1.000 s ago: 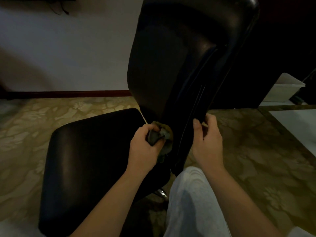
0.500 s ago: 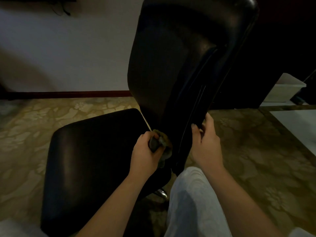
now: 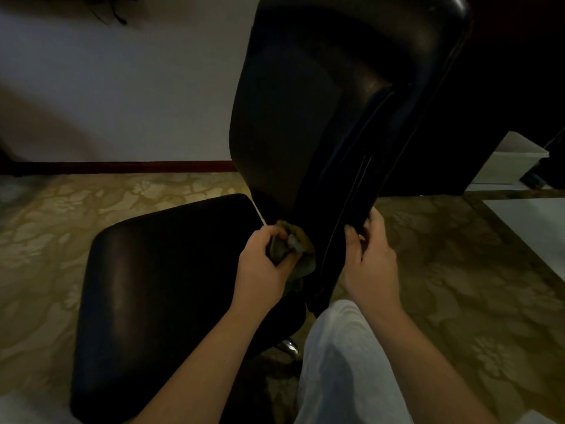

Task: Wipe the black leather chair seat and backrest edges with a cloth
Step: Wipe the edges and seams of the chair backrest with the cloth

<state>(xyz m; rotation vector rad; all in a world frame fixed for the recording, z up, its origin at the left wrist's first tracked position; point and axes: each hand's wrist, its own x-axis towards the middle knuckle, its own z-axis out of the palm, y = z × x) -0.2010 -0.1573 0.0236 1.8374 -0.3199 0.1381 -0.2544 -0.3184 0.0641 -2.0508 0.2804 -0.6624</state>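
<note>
The left hand (image 3: 260, 267) stays bunched round the cloth (image 3: 301, 255), barely moved, pressing it to the bottom edge of the backrest (image 3: 305, 102) above the rear corner of the seat (image 3: 168, 270), while the right hand (image 3: 373, 261) still grips the opposite edge: probably scrubbing one spot.

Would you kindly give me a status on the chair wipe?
Left hand grips cloth at backrest base. Right hand grips backrest edge. Nothing obstructing.

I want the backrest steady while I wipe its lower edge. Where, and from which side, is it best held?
Grip the backrest by its narrow lower side edge, coming from the right, as the right hand does. The panel tapers thin there, so thumb and fingers can wrap round it. That is opposite the cloth, which the left hand holds at the other edge.
</note>
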